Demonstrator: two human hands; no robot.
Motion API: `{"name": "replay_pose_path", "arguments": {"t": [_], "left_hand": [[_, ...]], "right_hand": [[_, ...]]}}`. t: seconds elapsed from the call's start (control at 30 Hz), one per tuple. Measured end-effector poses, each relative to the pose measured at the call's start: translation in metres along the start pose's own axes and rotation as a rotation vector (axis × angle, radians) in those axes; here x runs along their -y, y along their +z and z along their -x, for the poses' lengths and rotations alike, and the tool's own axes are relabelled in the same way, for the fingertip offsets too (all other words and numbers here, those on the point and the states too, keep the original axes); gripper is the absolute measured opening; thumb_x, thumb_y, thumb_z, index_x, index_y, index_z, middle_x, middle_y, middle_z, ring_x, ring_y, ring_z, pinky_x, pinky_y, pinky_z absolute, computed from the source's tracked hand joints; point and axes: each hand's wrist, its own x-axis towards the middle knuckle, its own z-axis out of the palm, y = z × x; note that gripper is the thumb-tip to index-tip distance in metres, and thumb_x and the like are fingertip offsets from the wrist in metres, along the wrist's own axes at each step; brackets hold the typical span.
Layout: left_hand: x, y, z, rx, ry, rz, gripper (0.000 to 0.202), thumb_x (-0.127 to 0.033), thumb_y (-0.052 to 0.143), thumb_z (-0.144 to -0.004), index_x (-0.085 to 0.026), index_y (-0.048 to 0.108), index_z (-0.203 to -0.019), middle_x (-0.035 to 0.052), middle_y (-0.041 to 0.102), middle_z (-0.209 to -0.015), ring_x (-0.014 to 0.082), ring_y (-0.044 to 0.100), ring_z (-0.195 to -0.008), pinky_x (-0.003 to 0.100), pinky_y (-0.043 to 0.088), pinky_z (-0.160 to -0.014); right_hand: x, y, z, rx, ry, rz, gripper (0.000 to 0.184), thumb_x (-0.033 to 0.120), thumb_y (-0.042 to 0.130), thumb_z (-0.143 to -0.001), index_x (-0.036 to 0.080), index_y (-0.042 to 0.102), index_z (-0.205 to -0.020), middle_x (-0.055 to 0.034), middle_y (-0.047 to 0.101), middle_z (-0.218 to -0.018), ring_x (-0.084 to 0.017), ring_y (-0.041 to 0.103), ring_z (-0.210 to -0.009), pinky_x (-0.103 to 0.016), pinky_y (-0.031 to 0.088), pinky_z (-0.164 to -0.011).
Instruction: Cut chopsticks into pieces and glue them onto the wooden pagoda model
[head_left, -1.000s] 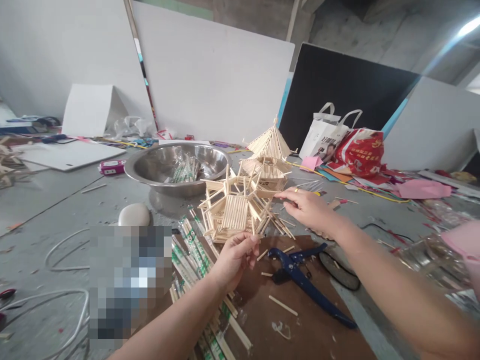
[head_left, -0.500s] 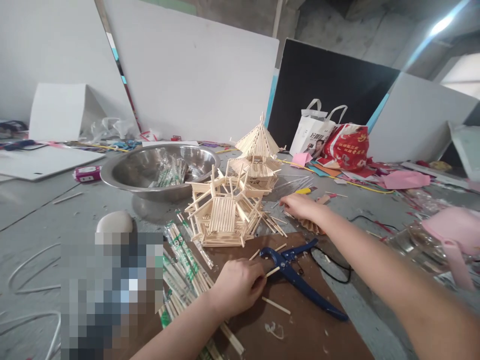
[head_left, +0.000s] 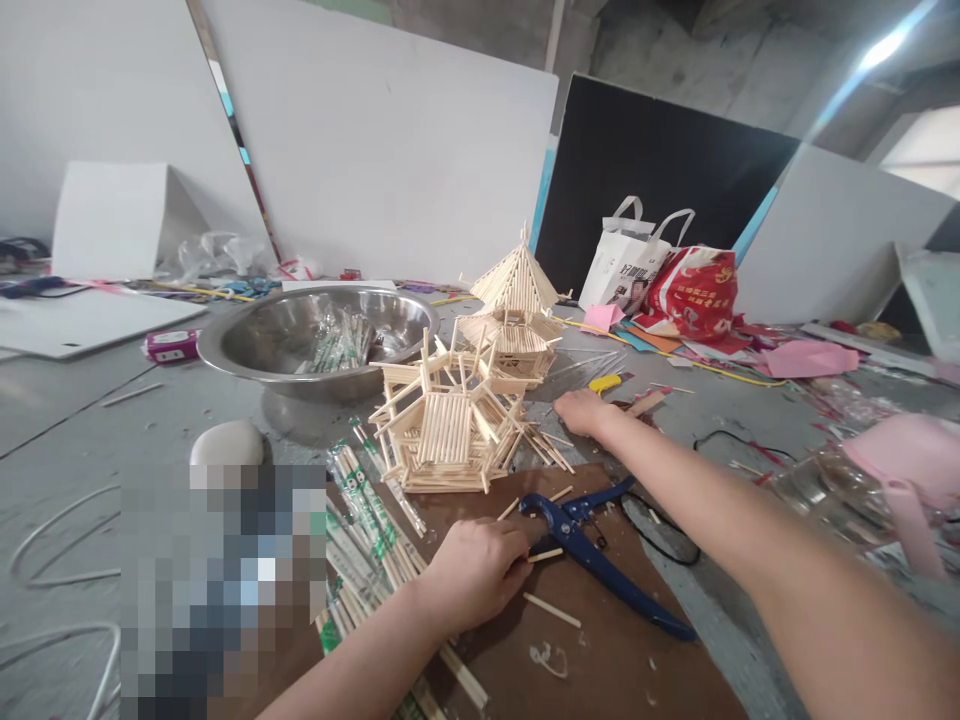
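Observation:
My left hand [head_left: 480, 568] is closed over the brown board [head_left: 622, 680], with a short piece of wooden stick [head_left: 546, 555] jutting from its fingertips. Just right of it lies a blue pipe cutter [head_left: 592, 560], its handles spread. Farther off, my right hand [head_left: 583, 412] is down at the floor with fingers closed, beside loose cut sticks [head_left: 551, 448]; whatever it grips is hidden. Between and beyond the hands stands an open frame of glued sticks [head_left: 446, 430]. A stick pavilion with a pointed roof [head_left: 517, 285] rises behind it.
Wrapped chopsticks [head_left: 375, 530] lie left of my left hand. A metal basin [head_left: 247, 370] and a pale stone-like object [head_left: 227, 443] are on the left. A yellow-handled knife [head_left: 606, 383] lies past my right hand. Bags [head_left: 690, 295] stand at the back; a black cable [head_left: 675, 555] is at right.
My right hand has shifted slightly left and lower, with its fingers more tucked in. The stick at my left fingertips has tipped a little lower. The cutter and stick models stay put.

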Motion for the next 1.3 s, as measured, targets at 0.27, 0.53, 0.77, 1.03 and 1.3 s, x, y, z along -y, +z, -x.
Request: {"name": "replay_pose_path", "arguments": {"t": [0.27, 0.53, 0.77, 1.03, 1.3], "left_hand": [[-0.002, -0.001, 0.0, -0.001, -0.011, 0.013, 0.014, -0.024, 0.043, -0.076, -0.019, 0.056, -0.071, 0.0002, 0.061, -0.07, 0.0139, 0.056, -0.064, 0.022, 0.038, -0.055], [0.001, 0.001, -0.001, -0.013, -0.003, 0.018, 0.015, -0.025, 0.043, -0.077, -0.019, 0.055, -0.071, 0.0008, 0.06, -0.07, 0.0144, 0.055, -0.064, 0.022, 0.037, -0.055], [-0.001, -0.002, 0.0, 0.003, -0.008, 0.035, 0.015, -0.026, 0.043, -0.077, -0.019, 0.055, -0.073, 0.0011, 0.06, -0.071, 0.0148, 0.055, -0.065, 0.022, 0.037, -0.055], [-0.001, -0.001, 0.0, -0.015, -0.017, 0.031, 0.013, -0.026, 0.044, -0.076, -0.019, 0.055, -0.073, 0.0005, 0.06, -0.07, 0.0146, 0.056, -0.064, 0.022, 0.037, -0.054], [0.0, 0.0, 0.0, -0.024, -0.022, 0.051, 0.013, -0.025, 0.045, -0.076, -0.019, 0.054, -0.07, 0.0006, 0.059, -0.069, 0.0141, 0.056, -0.064, 0.022, 0.036, -0.054]], "right_hand": [[0.001, 0.003, 0.003, -0.001, -0.021, -0.034, 0.03, 0.03, 0.048, -0.081, 0.015, 0.049, -0.108, -0.0074, 0.052, -0.107, -0.018, 0.054, -0.09, -0.038, 0.045, -0.075], [0.007, -0.002, 0.012, 0.001, -0.167, -0.174, 0.027, 0.029, 0.046, -0.082, 0.016, 0.05, -0.105, -0.0061, 0.053, -0.105, -0.016, 0.054, -0.088, -0.036, 0.046, -0.073], [0.007, -0.002, 0.018, -0.007, -0.045, -0.151, 0.029, 0.03, 0.046, -0.082, 0.016, 0.05, -0.107, -0.0068, 0.052, -0.108, -0.017, 0.053, -0.09, -0.038, 0.045, -0.076], [0.016, -0.003, 0.02, 0.086, -0.063, -0.22, 0.027, 0.029, 0.046, -0.082, 0.017, 0.05, -0.106, -0.0065, 0.053, -0.107, -0.016, 0.054, -0.089, -0.037, 0.045, -0.074], [0.017, -0.011, 0.017, 0.094, -0.151, -0.293, 0.027, 0.03, 0.046, -0.082, 0.016, 0.051, -0.104, -0.006, 0.053, -0.106, -0.017, 0.054, -0.089, -0.037, 0.045, -0.075]]}}
